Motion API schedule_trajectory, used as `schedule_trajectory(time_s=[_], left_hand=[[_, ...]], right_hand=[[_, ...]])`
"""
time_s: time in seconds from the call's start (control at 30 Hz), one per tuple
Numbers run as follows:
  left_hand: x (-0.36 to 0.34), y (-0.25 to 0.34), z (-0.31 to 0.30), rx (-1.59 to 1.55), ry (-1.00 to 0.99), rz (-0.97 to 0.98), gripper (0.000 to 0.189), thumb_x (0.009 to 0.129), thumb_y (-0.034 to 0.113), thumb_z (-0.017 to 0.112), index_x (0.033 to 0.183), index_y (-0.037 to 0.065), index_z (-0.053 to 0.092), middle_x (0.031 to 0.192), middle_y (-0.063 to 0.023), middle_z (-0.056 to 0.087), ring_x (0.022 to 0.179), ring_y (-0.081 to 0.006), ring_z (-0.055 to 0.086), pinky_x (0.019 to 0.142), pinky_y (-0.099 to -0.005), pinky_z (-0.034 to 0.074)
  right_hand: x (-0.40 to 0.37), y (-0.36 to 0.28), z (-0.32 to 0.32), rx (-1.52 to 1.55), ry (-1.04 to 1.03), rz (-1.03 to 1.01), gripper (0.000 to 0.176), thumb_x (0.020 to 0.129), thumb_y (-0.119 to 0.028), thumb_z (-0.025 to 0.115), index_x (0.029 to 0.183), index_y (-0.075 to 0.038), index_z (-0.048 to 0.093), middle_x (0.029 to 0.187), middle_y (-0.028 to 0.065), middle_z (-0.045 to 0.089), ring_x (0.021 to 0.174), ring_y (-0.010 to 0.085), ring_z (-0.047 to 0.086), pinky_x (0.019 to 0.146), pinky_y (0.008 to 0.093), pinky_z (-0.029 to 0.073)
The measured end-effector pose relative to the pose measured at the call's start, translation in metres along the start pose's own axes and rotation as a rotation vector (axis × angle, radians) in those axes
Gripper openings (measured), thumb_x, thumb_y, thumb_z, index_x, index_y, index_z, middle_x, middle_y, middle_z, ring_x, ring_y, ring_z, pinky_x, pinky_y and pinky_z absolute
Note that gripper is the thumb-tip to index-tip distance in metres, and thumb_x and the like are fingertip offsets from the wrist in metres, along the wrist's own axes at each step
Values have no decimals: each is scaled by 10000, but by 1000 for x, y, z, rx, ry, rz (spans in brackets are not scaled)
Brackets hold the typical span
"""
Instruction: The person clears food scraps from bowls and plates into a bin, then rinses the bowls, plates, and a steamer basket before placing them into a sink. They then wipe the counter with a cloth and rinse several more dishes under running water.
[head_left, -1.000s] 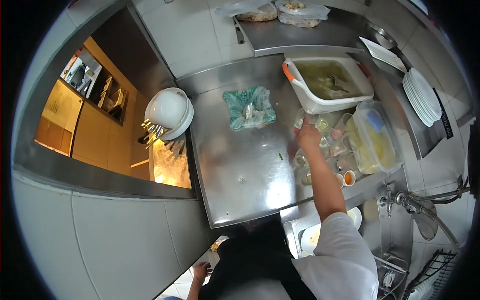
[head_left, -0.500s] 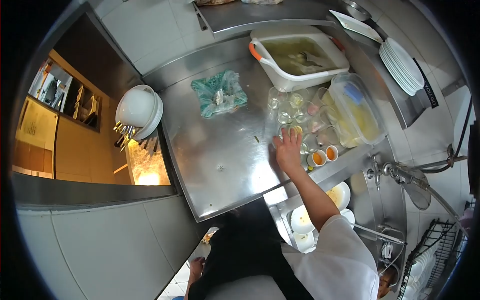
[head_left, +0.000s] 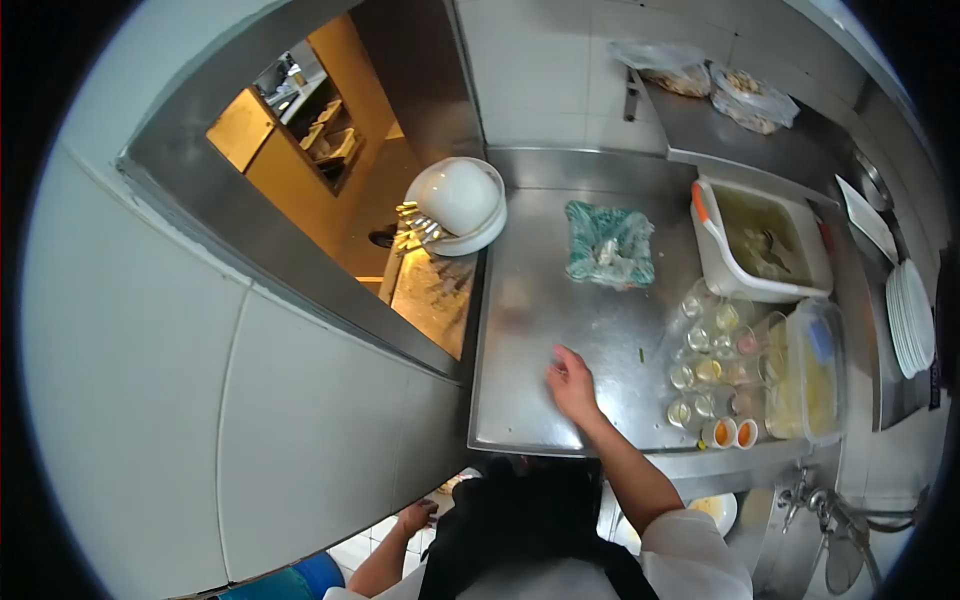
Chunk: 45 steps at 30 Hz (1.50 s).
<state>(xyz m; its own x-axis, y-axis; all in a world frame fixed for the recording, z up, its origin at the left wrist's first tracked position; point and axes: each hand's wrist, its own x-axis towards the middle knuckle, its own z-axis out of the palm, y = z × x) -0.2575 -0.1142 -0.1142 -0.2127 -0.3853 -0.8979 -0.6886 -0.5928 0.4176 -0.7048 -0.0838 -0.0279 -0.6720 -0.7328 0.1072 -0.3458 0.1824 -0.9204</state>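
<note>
And here's the right hand [head_left: 572,385] out over the metal worktop [head_left: 545,345], around half past seven on its clock face, fingers loosely spread and slightly bent, nothing gripped! Whether the fingertips touch the metal, the view can't settle. The left hand [head_left: 417,516] hangs low, off the worktop past its half-past-seven corner, fingers curled; whether it's closed on anything, we cannot tell.

Over to the glasses [head_left: 708,370], the things nearest the right hand: a crowded pack of them between three and four o'clock, well apart from those fingers. Two cups with orange contents [head_left: 735,433] sit at five, right at the pack's near end, and a lidded clear container [head_left: 818,370] stands along its outer side. Up at two, the white tub [head_left: 765,245] with orange handles, murky liquid inside and a utensil dipped in it!

At eleven, a crumpled green plastic bag [head_left: 610,245]; near the centre, one tiny green scrap [head_left: 641,355] (small, but it stands out on that shine). Beyond the edge at ten, stacked white bowls [head_left: 460,205] with gold-coloured cutlery [head_left: 418,230] beside them, and out at three, a row of white plates [head_left: 910,318] on the side shelf [head_left: 893,395].
</note>
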Motion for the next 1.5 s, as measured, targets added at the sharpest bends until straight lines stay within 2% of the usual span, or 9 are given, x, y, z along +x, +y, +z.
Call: schedule_trajectory(time_s=[0.17,0.37,0.43,0.47,0.57,0.77,1.07,1.27,1.5], left_hand=[[-43,-26,-7,-127,175,-68,247,839,208,537,981,10,577,805,-79,611,627,-165,596,484,-274,482],[-83,-76,-13,-269,248,-129,189,821,145,540,926,-2,595,788,-82,622,634,-168,614,491,-280,498],[-99,-92,-8,113,245,128,189,822,146,533,918,-3,599,796,-81,624,638,-167,614,492,-279,499],[-101,-92,-8,177,227,-3,262,763,185,582,964,19,612,893,-114,645,840,-200,633,732,-328,512],[-94,-110,-8,128,306,-67,294,763,217,597,956,-4,619,860,-102,655,843,-170,622,747,-308,491],[-104,-37,9,-293,314,-108,246,805,166,570,976,-10,590,827,-66,622,678,-165,615,562,-276,503],[-96,68,67,-126,82,194,318,856,254,563,1068,18,568,947,-66,616,818,-136,582,711,-253,465],[-76,205,111,-191,-292,425,376,869,236,543,1189,52,475,1007,-43,583,861,-131,561,752,-281,464],[-7,357,145,-954,-28,684,305,855,176,501,1139,76,451,1087,-63,497,947,-207,517,819,-356,447]], right_hand=[[152,1,81,677,-175,385,429,826,-163,546,1226,-90,409,997,56,529,824,164,529,664,315,459],[266,-52,100,817,-100,498,767,745,-271,568,1373,-148,147,1156,121,429,965,294,484,743,422,436],[285,-58,103,779,-140,498,822,711,-263,574,1382,-150,114,1197,135,413,990,332,485,764,456,432],[291,-62,104,753,-160,506,842,683,-235,567,1382,-146,106,1214,143,408,995,339,491,765,476,428],[303,-65,108,744,-179,481,899,620,-175,558,1384,-136,85,1207,167,416,949,339,520,731,507,435],[308,-61,122,782,-91,614,710,615,-166,577,1237,-74,247,1089,183,473,833,322,576,628,516,473],[322,-29,135,933,-194,505,739,541,-19,548,1222,8,264,955,207,497,728,331,578,524,440,517],[269,-53,122,874,65,608,552,551,-39,545,1080,-64,392,802,117,512,649,241,543,433,343,398],[209,-46,94,975,44,591,528,575,-41,524,1065,-38,328,944,151,478,781,296,541,532,390,435]])
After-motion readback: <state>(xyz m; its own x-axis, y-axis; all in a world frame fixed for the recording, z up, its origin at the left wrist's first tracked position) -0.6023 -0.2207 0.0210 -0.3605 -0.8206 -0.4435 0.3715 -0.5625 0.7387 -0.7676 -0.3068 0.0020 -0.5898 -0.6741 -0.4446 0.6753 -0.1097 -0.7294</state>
